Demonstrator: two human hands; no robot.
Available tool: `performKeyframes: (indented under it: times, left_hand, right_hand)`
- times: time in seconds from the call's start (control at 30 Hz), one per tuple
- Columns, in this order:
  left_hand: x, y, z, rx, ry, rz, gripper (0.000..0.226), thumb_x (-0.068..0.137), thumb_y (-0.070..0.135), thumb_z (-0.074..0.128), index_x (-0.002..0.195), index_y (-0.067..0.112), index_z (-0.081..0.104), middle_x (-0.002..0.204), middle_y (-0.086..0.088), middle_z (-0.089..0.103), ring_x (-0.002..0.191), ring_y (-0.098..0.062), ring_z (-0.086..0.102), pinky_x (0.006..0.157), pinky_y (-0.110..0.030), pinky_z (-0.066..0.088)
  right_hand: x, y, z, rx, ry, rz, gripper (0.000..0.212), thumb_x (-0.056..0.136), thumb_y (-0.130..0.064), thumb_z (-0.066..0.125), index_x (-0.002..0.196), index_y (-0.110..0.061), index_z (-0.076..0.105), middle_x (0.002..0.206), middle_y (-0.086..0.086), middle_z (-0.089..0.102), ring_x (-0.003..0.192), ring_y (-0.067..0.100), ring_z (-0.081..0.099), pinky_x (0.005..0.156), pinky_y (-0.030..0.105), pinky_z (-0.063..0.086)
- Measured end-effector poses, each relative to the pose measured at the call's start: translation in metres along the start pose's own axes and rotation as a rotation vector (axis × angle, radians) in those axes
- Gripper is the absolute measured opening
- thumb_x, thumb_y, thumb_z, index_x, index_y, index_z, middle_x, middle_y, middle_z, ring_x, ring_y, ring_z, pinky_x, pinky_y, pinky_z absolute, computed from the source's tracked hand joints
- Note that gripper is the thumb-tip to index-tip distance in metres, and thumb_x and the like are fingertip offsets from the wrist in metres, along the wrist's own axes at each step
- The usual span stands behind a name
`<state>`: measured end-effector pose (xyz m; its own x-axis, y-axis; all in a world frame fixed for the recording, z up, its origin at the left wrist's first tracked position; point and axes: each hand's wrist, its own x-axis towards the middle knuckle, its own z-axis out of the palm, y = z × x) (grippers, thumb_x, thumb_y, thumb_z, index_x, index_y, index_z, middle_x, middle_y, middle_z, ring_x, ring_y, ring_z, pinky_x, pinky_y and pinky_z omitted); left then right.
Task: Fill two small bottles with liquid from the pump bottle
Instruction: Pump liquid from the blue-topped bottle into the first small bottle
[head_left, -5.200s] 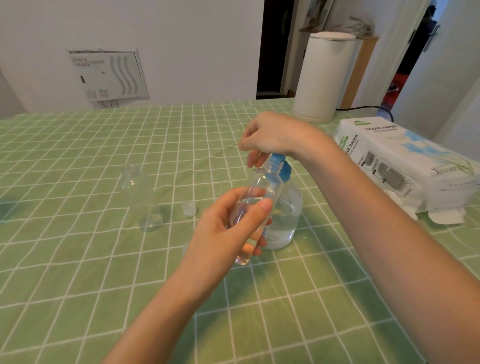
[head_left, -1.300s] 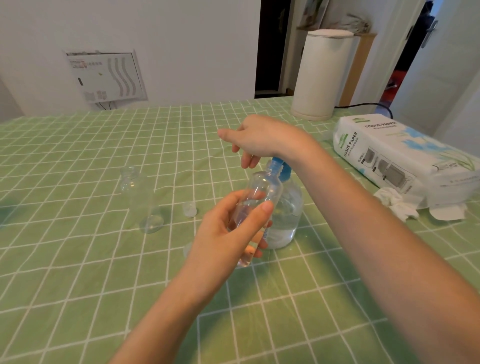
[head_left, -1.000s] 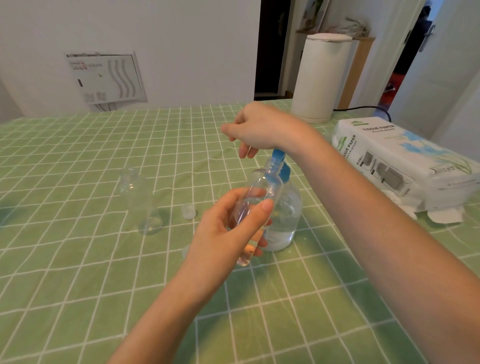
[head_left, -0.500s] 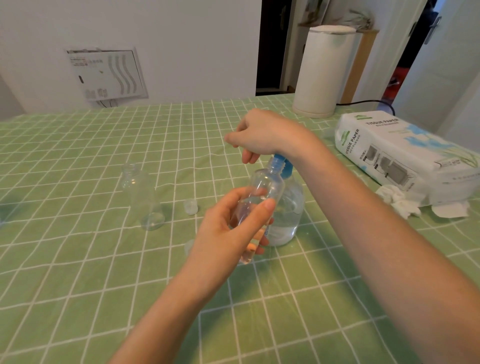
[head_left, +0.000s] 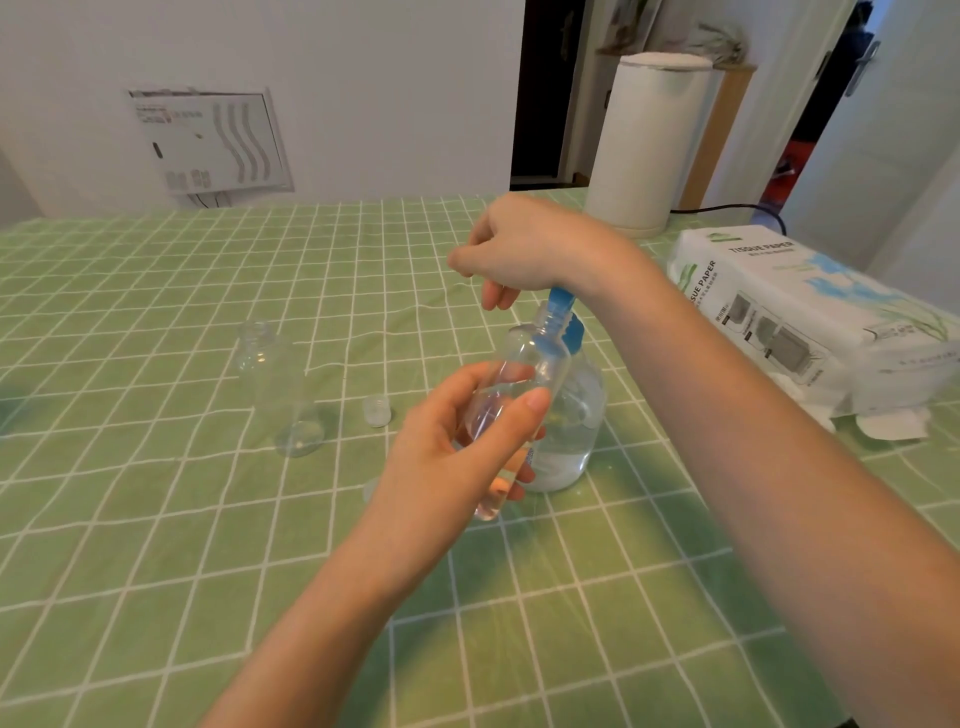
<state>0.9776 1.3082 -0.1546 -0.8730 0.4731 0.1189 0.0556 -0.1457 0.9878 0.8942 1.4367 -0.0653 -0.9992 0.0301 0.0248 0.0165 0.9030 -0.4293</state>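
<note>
My left hand (head_left: 447, 457) grips a small clear bottle (head_left: 524, 364), tilted, with a little liquid in its lower end. Its mouth sits against the blue pump (head_left: 561, 304) of the round clear pump bottle (head_left: 579, 415), which stands on the table partly filled. The palm of my right hand (head_left: 524, 249) rests on top of the pump head, fingers hanging loosely; the head itself is hidden under the hand. A second small clear bottle (head_left: 280, 389) stands upright and uncapped to the left. A small clear cap (head_left: 376, 410) lies between it and the pump bottle.
The green checked tablecloth (head_left: 156, 519) covers the table. A white tissue paper pack (head_left: 805, 312) lies at the right with crumpled tissues (head_left: 893, 421) by it. A tall white cylinder (head_left: 649, 140) with a black cord stands at the back right.
My right hand has gone up and down on the pump and now sits slightly higher, showing more of the blue stem. My left hand keeps the small bottle in the same place.
</note>
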Motion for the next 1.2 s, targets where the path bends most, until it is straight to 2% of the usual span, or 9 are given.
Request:
performKeyframes:
  times: [0.17,0.3,0.57,0.93,1.03,1.13,1.2]
  left_hand:
    - [-0.001,-0.001,0.001,-0.004,0.002,-0.009,0.033,0.070,0.045,0.068,0.098,0.028,0.067,0.072,0.003,0.068,0.053,-0.008,0.060,0.048,-0.017,0.047]
    - [-0.001,-0.002,0.001,-0.009,0.004,-0.025,0.025,0.075,0.042,0.069,0.097,0.029,0.067,0.070,0.003,0.068,0.053,-0.007,0.060,0.048,-0.016,0.046]
    - [-0.001,-0.001,0.001,0.002,-0.004,-0.009,0.033,0.072,0.043,0.067,0.101,0.027,0.066,0.073,0.003,0.069,0.054,-0.007,0.061,0.050,-0.017,0.048]
    - [0.000,-0.001,0.000,-0.014,0.003,-0.010,0.026,0.072,0.038,0.064,0.097,0.030,0.068,0.070,0.003,0.068,0.054,-0.008,0.061,0.050,-0.018,0.048]
    - [0.000,-0.002,0.000,-0.010,0.003,-0.013,0.026,0.073,0.039,0.064,0.097,0.030,0.067,0.072,0.002,0.069,0.054,-0.008,0.061,0.050,-0.019,0.048]
    - [-0.001,-0.002,0.000,-0.015,-0.003,-0.019,0.024,0.073,0.042,0.068,0.094,0.031,0.068,0.070,0.004,0.067,0.054,-0.007,0.060,0.048,-0.018,0.047]
    - [-0.001,-0.001,0.000,-0.022,0.005,-0.021,0.028,0.071,0.044,0.068,0.095,0.029,0.068,0.068,0.004,0.066,0.053,-0.007,0.060,0.047,-0.017,0.047]
  right_hand:
    - [0.000,0.002,0.005,-0.016,-0.032,0.013,0.033,0.094,-0.029,0.047,0.105,-0.005,0.065,0.083,0.004,0.074,0.088,0.021,0.071,0.073,0.025,0.050]
    - [0.000,0.005,0.010,-0.028,-0.042,0.027,0.033,0.094,-0.029,0.047,0.106,-0.004,0.065,0.082,0.003,0.074,0.090,0.022,0.071,0.066,0.022,0.046]
    - [0.002,0.005,0.001,0.087,0.025,-0.023,0.027,0.094,-0.028,0.049,0.106,-0.010,0.066,0.078,0.002,0.074,0.080,0.016,0.072,0.077,0.026,0.052]
    - [0.000,0.002,0.002,0.001,0.014,-0.025,0.034,0.093,-0.026,0.047,0.110,-0.003,0.068,0.081,0.003,0.075,0.086,0.019,0.071,0.077,0.027,0.052]
    - [0.000,0.002,0.003,-0.010,0.004,-0.015,0.034,0.093,-0.027,0.047,0.110,-0.004,0.067,0.081,0.003,0.074,0.087,0.020,0.071,0.073,0.024,0.050]
    - [-0.001,0.003,0.009,-0.018,-0.033,0.008,0.035,0.094,-0.026,0.047,0.112,-0.002,0.065,0.084,0.006,0.074,0.085,0.023,0.070,0.074,0.029,0.052]
    - [0.000,0.004,0.011,-0.021,-0.040,0.016,0.035,0.094,-0.026,0.047,0.111,-0.002,0.065,0.084,0.006,0.074,0.088,0.024,0.071,0.069,0.027,0.050]
